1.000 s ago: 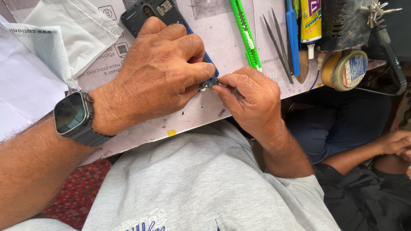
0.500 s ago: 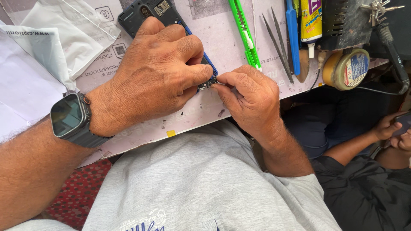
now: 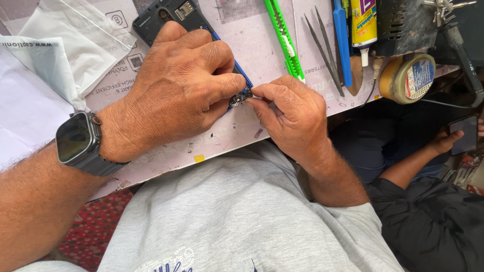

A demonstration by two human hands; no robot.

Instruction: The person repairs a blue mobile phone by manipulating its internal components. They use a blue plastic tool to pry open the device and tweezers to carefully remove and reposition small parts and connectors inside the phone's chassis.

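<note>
An opened dark phone [image 3: 169, 15] with a blue frame lies back-side up on the pale work mat [image 3: 237, 131]. My left hand [image 3: 176, 90], with a dark smartwatch [image 3: 75, 141] on the wrist, lies over the phone and presses it down. At the phone's lower end sits a small dark circuit part [image 3: 241, 98]. My right hand [image 3: 290, 113] has its fingertips pinched on that part, beside my left thumb. Whether a thin tool is in the right fingers is hidden.
A green utility knife [image 3: 282, 40], tweezers [image 3: 322, 48], a blue tool [image 3: 342, 40], a glue tube [image 3: 364, 27] and a round yellowish tin [image 3: 407, 78] lie at the mat's far right. Clear plastic bags [image 3: 65, 45] sit at the left. Another person's hand holds a phone [image 3: 461, 136] at right.
Both my hands stay on the phone's lower end with hardly any shift. The other person's hand at right has risen and now holds a phone in view.
</note>
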